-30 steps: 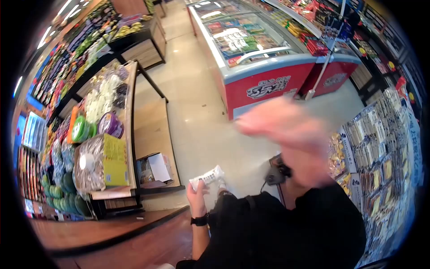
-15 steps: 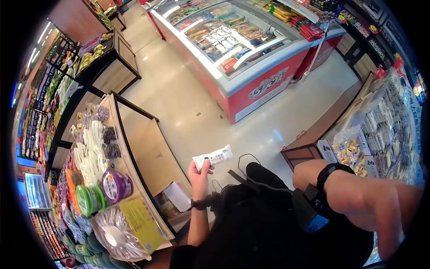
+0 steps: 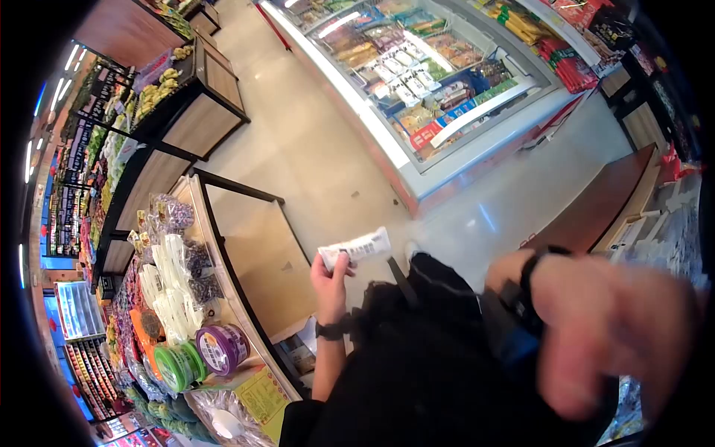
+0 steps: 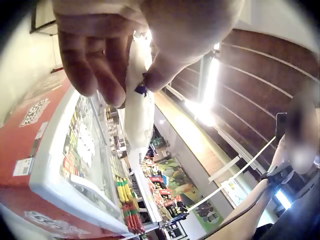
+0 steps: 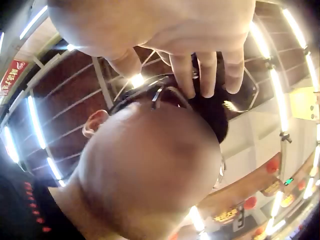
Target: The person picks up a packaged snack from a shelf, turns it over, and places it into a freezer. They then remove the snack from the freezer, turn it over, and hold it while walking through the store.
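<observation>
My left hand (image 3: 330, 287) pinches a white wrapped bar (image 3: 365, 247) between thumb and fingers. Dark print runs along its wrapper, and it lies nearly level in front of my body. The left wrist view shows the same bar (image 4: 140, 117) end-on, the thumb pressing one side. My right hand (image 3: 603, 320) is raised close to the head camera and looks large and blurred there. In the right wrist view this hand (image 5: 165, 30) is up by the head, its fingers spread and overlapping dark headgear (image 5: 212, 107).
Ahead stands a chest freezer (image 3: 417, 186) with a glass top and packed goods. On the left, a display table (image 3: 223, 279) carries a green tub (image 3: 175, 365), a purple tub (image 3: 220, 350) and bagged goods. A low brown display side (image 3: 581, 201) is at right.
The right hand swept from in front of the body to the right, then up close to the camera. The left hand keeps the wrapped bar. The view has shifted, bringing the freezer's top closer.
</observation>
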Demonstrator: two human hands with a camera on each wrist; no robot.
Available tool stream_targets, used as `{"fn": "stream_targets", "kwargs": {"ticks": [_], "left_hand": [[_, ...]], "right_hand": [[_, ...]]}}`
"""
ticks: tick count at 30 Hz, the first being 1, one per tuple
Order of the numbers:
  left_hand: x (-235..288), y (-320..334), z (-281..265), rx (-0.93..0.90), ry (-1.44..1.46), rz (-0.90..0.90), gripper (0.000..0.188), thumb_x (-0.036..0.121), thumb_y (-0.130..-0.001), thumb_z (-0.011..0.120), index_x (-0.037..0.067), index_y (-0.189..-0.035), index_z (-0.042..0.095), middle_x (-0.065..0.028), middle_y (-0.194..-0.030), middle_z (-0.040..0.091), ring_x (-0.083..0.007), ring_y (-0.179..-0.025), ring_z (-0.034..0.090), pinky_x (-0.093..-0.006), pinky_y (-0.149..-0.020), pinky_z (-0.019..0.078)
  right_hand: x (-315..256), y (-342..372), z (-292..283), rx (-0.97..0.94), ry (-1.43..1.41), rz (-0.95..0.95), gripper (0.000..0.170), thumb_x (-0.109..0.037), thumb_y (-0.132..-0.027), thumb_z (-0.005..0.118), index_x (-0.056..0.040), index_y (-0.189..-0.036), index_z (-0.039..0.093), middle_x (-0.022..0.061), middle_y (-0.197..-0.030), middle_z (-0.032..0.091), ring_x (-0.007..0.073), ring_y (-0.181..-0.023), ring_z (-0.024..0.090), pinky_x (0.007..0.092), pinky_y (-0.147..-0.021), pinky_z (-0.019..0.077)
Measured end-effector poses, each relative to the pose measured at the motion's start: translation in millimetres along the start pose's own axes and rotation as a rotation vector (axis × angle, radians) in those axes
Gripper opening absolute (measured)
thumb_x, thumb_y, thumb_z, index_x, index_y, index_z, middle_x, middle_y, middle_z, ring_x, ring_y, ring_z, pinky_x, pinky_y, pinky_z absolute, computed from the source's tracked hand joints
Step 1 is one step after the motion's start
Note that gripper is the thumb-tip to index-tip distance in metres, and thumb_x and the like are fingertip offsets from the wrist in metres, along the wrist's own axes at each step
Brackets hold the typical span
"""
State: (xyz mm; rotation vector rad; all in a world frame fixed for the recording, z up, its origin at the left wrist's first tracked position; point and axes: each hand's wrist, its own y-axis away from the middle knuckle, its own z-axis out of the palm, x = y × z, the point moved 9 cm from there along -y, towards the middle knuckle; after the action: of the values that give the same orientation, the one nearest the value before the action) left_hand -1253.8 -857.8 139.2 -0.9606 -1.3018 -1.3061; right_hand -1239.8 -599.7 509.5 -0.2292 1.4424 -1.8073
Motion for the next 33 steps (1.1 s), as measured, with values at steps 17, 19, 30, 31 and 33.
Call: {"fn": "stream_targets", "kwargs": {"ticks": [17,19,30,31,33], "left_hand": [[29.9,-219.0,35.7,-0.258,0.163,-0.161,0.036,0.013,-0.099,0.054,-0.002,-0.131,0.052,-0.0086,-0.105,0.067,-0.0117,-0.08,0.063,-0.0242,-0.063,0.0513],[28.0,-255.7,35.1,-0.333,0.1,-0.132,0.036,0.013,-0.098,0.055,-0.002,-0.132,0.052,-0.0083,-0.108,0.067,-0.013,-0.082,0.063,-0.025,-0.063,0.0508],[15.9,-422.7,51.4,-0.594,-0.128,-0.185,0.029,0.013,-0.094,0.065,-0.002,-0.118,0.061,-0.0072,-0.104,0.068,-0.0134,-0.089,0.066,-0.0249,-0.066,0.053],[12.3,-429.2,60.9,-0.627,-0.153,-0.2,0.029,0.014,-0.093,0.066,-0.001,-0.117,0.061,-0.0065,-0.104,0.068,-0.0133,-0.089,0.066,-0.0251,-0.066,0.0527],[6.0,-440.8,82.6,-0.698,-0.19,-0.182,0.03,0.015,-0.092,0.067,-0.002,-0.116,0.063,-0.0063,-0.1,0.068,-0.0117,-0.088,0.064,-0.0245,-0.066,0.0514]], "right_hand": [[313.7,218.6,-201.7,0.388,0.387,1.257,0.03,-0.02,-0.098,0.059,0.0034,-0.116,0.061,0.0077,-0.096,0.068,0.0106,-0.081,0.063,0.0268,-0.073,0.0514],[330.3,213.1,-209.5,0.434,0.425,1.287,0.028,-0.02,-0.099,0.058,0.0019,-0.117,0.06,0.0053,-0.1,0.068,0.0096,-0.083,0.063,0.025,-0.074,0.0501],[390.9,207.7,-258.9,0.92,0.892,1.165,0.027,-0.024,-0.097,0.061,0.0011,-0.107,0.063,0.0064,-0.089,0.069,0.0119,-0.074,0.067,0.0257,-0.062,0.0507],[389.4,214.5,-261.1,1.02,0.865,1.137,0.027,-0.024,-0.097,0.061,0.0008,-0.107,0.064,0.0065,-0.09,0.069,0.0123,-0.075,0.068,0.0254,-0.061,0.0506],[380.2,227.3,-270.2,1.144,0.901,1.046,0.026,-0.023,-0.097,0.061,0.001,-0.107,0.063,0.0071,-0.092,0.07,0.0135,-0.077,0.069,0.0257,-0.061,0.0513]]}}
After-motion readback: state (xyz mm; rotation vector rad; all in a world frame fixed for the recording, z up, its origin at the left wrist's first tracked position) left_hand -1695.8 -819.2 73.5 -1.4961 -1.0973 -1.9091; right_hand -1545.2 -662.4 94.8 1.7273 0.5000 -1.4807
